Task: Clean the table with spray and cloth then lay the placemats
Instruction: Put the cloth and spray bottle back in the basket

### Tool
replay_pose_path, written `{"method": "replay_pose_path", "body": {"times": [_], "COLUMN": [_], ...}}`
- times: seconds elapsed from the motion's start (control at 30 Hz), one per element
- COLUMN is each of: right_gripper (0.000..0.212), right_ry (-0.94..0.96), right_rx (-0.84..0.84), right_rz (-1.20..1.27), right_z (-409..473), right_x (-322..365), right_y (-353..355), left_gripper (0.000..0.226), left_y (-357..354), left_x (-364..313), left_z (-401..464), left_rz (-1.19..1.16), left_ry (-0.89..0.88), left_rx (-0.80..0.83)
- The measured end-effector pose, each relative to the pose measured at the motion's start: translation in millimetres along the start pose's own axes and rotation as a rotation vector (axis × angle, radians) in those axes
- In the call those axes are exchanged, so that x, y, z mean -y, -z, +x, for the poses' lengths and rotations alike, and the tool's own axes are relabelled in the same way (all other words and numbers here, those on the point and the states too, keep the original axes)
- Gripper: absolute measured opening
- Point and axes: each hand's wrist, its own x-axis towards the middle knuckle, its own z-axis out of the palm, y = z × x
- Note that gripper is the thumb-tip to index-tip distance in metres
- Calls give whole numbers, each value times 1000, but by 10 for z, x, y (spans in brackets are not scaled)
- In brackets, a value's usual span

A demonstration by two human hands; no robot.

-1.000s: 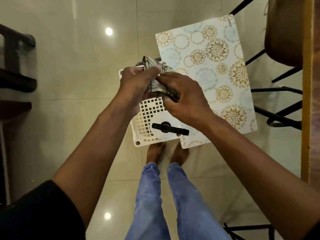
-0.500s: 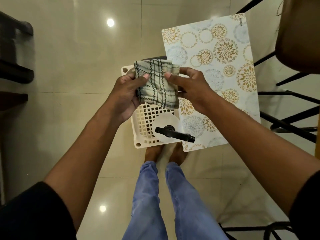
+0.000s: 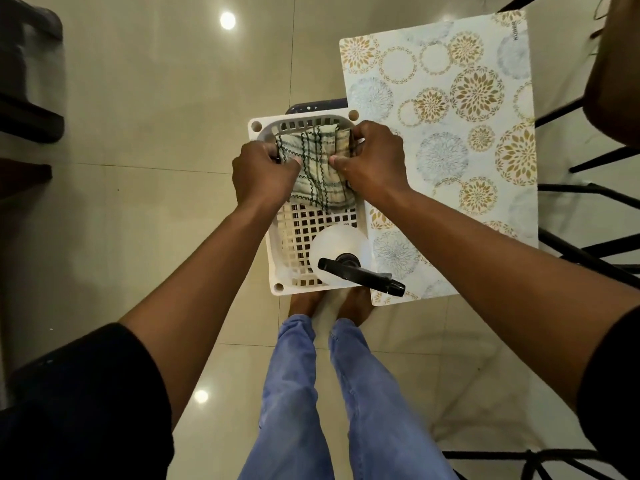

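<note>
Near end of white perforated plastic basket (image 3: 277, 251): blocked by white spray bottle with black trigger head (image 3: 346, 261). Far end: filled by folded checked cloth (image 3: 317, 168). Basket middle: open.

Glossy cream floor tiles (image 3: 145, 140) run across the room, with thin grout lines crossing them. Ceiling lights show as bright round glares (image 3: 227, 20) on the polish, one far off and a smaller one near the left. Dark furniture (image 3: 27, 74) stands along the left edge, blurred. On the right, black metal chair legs (image 3: 588, 199) angle over the tiles, and more black bars (image 3: 519, 459) sit at the lower right
</note>
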Motion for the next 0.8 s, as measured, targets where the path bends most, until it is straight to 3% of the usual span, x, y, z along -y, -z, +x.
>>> {"method": "replay_pose_path", "body": {"times": [0.23, 0.37, 0.53, 0.63, 0.8], "right_gripper": [48, 38, 34, 41, 44], "right_ry": [249, 418, 738, 725, 692], "right_rx": [-141, -225, 18, 116, 117], "right_rz": [-183, -354, -531, -657, -664], "right_z": [-68, -146, -122, -82, -37], "right_x": [-45, -103, -174, -187, -225], "right_y": [-13, 53, 30, 25, 43], "left_gripper": [10, 40, 47, 45, 44], "left_y": [43, 93, 40, 0, 15], "left_x": [-27, 108, 178, 135, 48], "left_z": [-78, -170, -154, -114, -99], "left_rz": [188, 326, 507, 611, 636], "left_ry": [-125, -373, -667, -677, -645], "left_rx": [-66, -142, 15, 88, 106]}}
